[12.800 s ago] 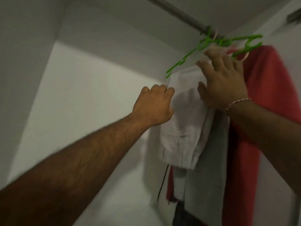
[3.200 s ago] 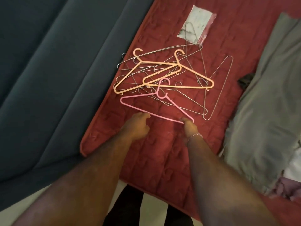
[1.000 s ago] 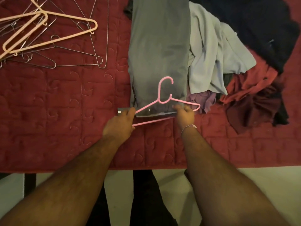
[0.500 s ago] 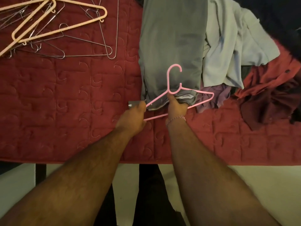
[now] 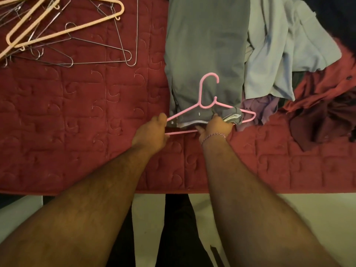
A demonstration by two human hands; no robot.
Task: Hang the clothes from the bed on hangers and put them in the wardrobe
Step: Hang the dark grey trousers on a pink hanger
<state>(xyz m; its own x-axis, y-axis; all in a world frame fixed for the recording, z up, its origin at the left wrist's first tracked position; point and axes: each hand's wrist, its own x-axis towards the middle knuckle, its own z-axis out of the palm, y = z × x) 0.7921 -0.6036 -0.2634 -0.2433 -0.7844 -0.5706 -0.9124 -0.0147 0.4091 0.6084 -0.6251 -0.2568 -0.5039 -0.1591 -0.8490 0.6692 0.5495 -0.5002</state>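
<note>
Folded grey trousers (image 5: pixel 205 47) lie lengthwise on the red quilted bed (image 5: pixel 77 116). A pink plastic hanger (image 5: pixel 209 93) rests over their near end, hook pointing away from me. My left hand (image 5: pixel 151 132) grips the hanger's left corner. My right hand (image 5: pixel 216 127) pinches the near end of the trousers inside the hanger's triangle, just above its bottom bar. A bracelet sits on my right wrist.
Orange plastic hangers (image 5: pixel 63 22) and several wire hangers (image 5: pixel 100 45) lie at the top left of the bed. A pile of clothes lies right of the trousers: a light blue shirt (image 5: pixel 285 41), a purple piece (image 5: pixel 264 106), dark red garments (image 5: pixel 323 112). The bed's near edge (image 5: pixel 96 191) borders pale floor.
My right hand has taken the trousers' near end inside the hanger frame. My left hand keeps its hold on the hanger's left corner.
</note>
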